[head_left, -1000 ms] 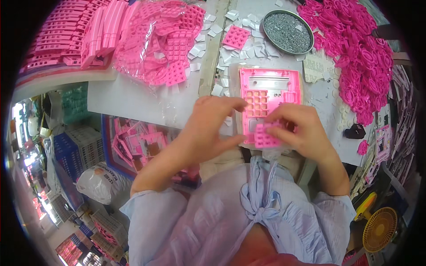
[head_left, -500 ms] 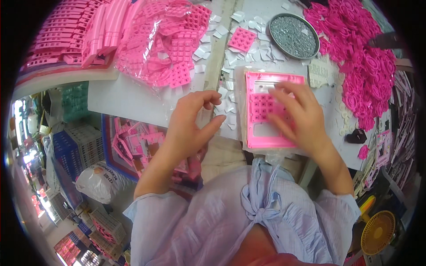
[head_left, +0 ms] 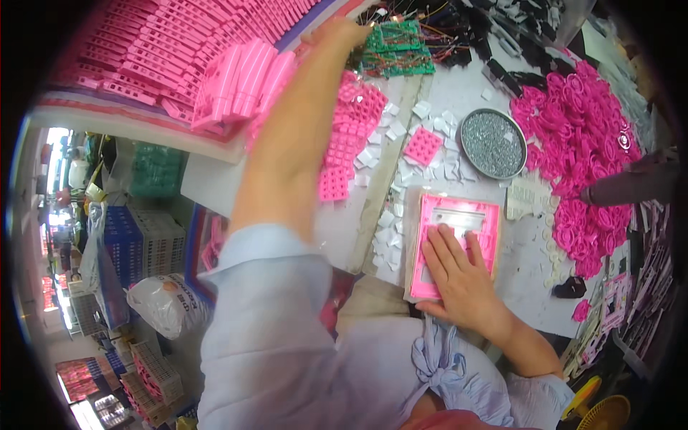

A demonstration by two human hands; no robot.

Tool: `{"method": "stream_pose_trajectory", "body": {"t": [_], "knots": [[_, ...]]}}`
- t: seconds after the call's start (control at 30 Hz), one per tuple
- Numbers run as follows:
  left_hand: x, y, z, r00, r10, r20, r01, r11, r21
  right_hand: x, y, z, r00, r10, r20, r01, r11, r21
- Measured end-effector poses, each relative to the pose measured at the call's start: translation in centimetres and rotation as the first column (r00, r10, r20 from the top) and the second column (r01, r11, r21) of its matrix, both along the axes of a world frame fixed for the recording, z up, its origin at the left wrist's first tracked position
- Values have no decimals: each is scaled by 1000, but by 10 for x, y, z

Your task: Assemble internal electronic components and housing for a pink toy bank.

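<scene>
My left arm stretches to the far side of the table. Its hand (head_left: 335,33) is beside a stack of green circuit boards (head_left: 398,63) with thin wires; its fingers are blurred and partly hidden, so any grip is unclear. My right hand (head_left: 464,288) lies flat with fingers spread on a pink plastic housing (head_left: 490,228). This housing has a clear window at its far end and rests on a padded block (head_left: 411,266) near the table's front edge. The hand covers the housing's middle, including where the keypad was visible earlier.
Pink housings (head_left: 165,61) are stacked at the far left, near bagged pink keypads (head_left: 358,107). A loose keypad (head_left: 423,146) lies among white pieces (head_left: 387,236). A round tin (head_left: 493,143) holds small metal parts. Right of it are heaped magenta rings (head_left: 584,158) and a dark tool (head_left: 631,183).
My left hand has moved from beside the housing to the far circuit boards. My right hand has lowered flat onto the housing. The view has shifted, bringing the boards and wires into sight.
</scene>
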State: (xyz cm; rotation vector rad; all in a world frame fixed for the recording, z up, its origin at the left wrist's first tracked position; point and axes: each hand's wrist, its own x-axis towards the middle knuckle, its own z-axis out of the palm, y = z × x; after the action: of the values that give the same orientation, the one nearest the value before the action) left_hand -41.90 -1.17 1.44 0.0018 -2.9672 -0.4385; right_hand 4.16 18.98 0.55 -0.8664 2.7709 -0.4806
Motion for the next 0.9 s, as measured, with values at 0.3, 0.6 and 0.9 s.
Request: {"method": "stream_pose_trajectory", "body": {"t": [0.3,0.6,0.9], "knots": [[-6,68,-15,970,243,-6,-240,961,141,2,3,-1,998,-61,-19,60,996,-63],[186,53,80,350,-298,-888,715,697,48,-23,40,10,937,-58,345,348,250,-904],[395,-13,65,550,-717,-428,826,541,156,-47,9,32,714,177,677,699,-243,-673]]}}
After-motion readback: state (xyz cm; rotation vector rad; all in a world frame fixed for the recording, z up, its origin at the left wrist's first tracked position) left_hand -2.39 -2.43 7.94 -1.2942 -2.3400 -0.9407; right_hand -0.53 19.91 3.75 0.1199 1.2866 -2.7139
